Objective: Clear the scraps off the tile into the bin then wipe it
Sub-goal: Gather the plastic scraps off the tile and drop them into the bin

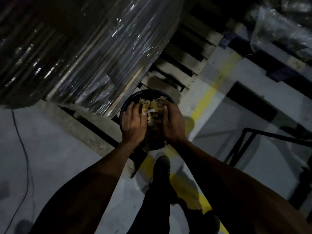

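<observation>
A round black bin (130,100) stands on the floor in the middle of the head view, holding yellowish paper and cardboard scraps (152,105). Both of my hands hover over its mouth, cupped together around a bunch of scraps. My left hand (134,123) presses the bunch from the left, my right hand (172,123) from the right. A few bits hang below my palms at the bin's near rim. No tile shows in this view.
A large load wrapped in shiny plastic film (81,48) sits on a wooden pallet (185,65) behind and left of the bin. A yellow floor line (207,98) runs past the bin. A black metal frame (253,137) stands at the right, a cable (25,157) at the left, my shoe (161,168) below.
</observation>
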{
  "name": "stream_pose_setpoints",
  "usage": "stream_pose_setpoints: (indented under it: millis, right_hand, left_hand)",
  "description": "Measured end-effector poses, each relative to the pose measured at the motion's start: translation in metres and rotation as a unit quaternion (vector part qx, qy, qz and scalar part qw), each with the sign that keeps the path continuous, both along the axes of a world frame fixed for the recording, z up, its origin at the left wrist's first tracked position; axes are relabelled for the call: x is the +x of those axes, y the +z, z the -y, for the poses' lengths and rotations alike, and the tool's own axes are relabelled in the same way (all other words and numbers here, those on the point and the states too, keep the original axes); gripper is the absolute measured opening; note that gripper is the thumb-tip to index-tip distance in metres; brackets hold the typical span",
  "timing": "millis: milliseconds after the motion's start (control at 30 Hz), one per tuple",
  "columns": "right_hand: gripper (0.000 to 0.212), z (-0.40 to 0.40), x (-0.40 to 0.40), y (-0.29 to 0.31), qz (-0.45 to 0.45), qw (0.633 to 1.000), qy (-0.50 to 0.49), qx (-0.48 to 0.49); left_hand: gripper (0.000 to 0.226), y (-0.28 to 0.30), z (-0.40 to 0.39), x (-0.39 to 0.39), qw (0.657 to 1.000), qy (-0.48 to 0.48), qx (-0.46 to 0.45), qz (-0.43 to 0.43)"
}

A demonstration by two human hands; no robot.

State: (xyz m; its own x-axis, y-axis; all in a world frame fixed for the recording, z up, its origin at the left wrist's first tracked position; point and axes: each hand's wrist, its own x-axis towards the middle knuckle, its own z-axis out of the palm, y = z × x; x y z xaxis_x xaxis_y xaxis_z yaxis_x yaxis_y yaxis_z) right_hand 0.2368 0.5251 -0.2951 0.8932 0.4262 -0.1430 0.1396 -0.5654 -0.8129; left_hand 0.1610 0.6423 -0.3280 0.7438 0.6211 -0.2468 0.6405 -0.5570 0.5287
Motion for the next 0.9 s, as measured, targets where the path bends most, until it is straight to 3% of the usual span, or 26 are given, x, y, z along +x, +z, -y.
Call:
stream_pose_setpoints:
  millis: [133,267,433,767,900]
  right_hand:
    - [0.034,0.035,-0.007,0.048,-0.034,0.997,-0.023,-0.063]
    - [0.032,0.082,-0.024,0.110,-0.069,0.989,-0.061,-0.115]
    - [0.038,0.130,-0.051,0.174,-0.058,0.987,-0.102,-0.112]
    - [0.037,0.256,-0.145,0.287,0.058,0.982,-0.155,-0.094]
    - [0.037,0.319,-0.203,0.311,0.046,0.971,-0.217,-0.094]
  left_hand:
    - [0.054,0.053,0.012,-0.007,0.997,0.032,-0.069,0.005]
    - [0.036,0.111,0.035,-0.015,0.992,-0.005,-0.128,-0.012]
    - [0.032,0.188,0.084,-0.016,0.980,-0.064,-0.186,0.019]
    - [0.033,0.311,0.208,-0.068,0.965,-0.167,-0.155,0.127]
    - [0.036,0.344,0.269,-0.110,0.945,-0.236,-0.155,0.164]
